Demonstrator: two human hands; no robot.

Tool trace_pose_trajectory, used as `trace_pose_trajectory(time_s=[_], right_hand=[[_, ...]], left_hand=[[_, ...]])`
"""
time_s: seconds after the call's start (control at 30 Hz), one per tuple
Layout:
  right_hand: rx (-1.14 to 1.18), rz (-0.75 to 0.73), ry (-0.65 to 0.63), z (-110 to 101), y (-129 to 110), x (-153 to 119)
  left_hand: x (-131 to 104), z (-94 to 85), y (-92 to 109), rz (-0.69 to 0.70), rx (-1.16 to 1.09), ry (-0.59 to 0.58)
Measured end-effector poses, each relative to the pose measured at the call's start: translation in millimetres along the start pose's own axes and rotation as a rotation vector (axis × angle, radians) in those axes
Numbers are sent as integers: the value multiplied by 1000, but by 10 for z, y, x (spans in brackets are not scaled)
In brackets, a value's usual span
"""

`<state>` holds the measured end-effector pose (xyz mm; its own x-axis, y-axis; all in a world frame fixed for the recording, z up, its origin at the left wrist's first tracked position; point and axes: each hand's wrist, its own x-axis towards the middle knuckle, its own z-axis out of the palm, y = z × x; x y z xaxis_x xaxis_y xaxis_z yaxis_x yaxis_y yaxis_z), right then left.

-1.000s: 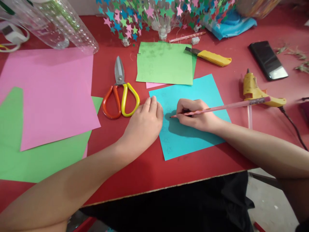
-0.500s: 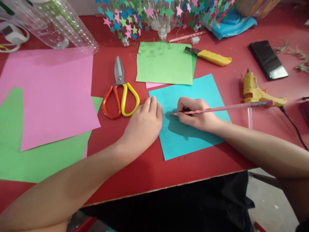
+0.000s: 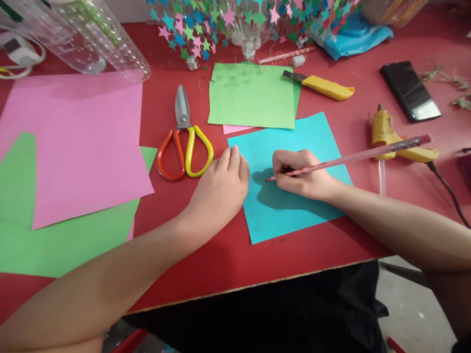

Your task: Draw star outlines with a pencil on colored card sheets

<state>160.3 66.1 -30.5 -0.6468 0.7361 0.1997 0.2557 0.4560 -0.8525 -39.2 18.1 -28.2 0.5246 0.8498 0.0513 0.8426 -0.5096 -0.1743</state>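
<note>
A blue sheet of paper (image 3: 294, 215) lies tilted on the red table, with small faint star outlines along its left side. My right hand (image 3: 300, 174) is closed around a pink pencil (image 3: 346, 158), whose tip is at the sheet's surface, left of the fingers. Flat on the sheet's left edge rests my left hand (image 3: 228, 181), palm down and holding nothing, its fingers extended. Scissors (image 3: 183, 132) with one red and one yellow handle lie just left of that hand. Behind the blue sheet is a light green sheet (image 3: 253, 98) with smudges and faint marks.
Pink paper (image 3: 88, 152) overlaps green paper (image 3: 73, 250) at the left. A yellow cutter (image 3: 327, 88) touches the green sheet. Further right are a phone (image 3: 410, 90) and a yellow glue gun (image 3: 386, 130). Star decorations and clear plastic bottles stand at the back.
The pencil tip has shifted slightly right and down on the blue sheet, and the pencil's rear end has tilted upward. My right hand moved a little right. My left hand stays in place.
</note>
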Motion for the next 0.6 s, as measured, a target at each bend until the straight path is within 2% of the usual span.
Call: trace_pose_trajectory(time_s=[0.6], right_hand=[[-14,-31,-34,26,9,-12]], left_hand=[[12,-16,-7,-10,-65,0]])
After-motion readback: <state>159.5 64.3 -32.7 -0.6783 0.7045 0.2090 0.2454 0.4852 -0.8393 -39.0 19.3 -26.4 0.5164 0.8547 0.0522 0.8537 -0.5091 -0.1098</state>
